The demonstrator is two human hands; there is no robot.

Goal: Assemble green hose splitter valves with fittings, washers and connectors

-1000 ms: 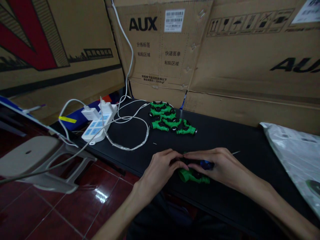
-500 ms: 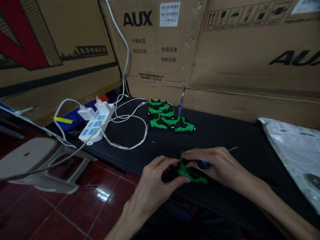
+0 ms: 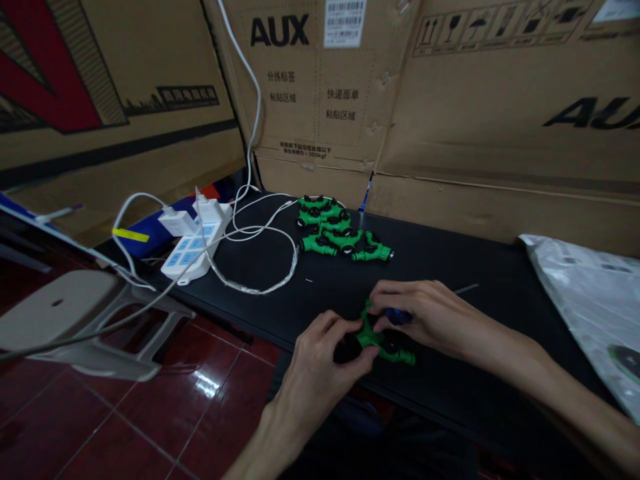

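One green Y-shaped fitting (image 3: pixel 373 339) shows in my head view, near the front edge of the black counter (image 3: pixel 435 257), clamped between the thumb and fingers of my left hand (image 3: pixel 320 367). My right hand (image 3: pixel 425 313) pinches its upper branch and also holds a blue-handled tool (image 3: pixel 399 316). Farther back, I see more green fittings (image 3: pixel 343 239) clustered beside a white cable (image 3: pixel 257 291).
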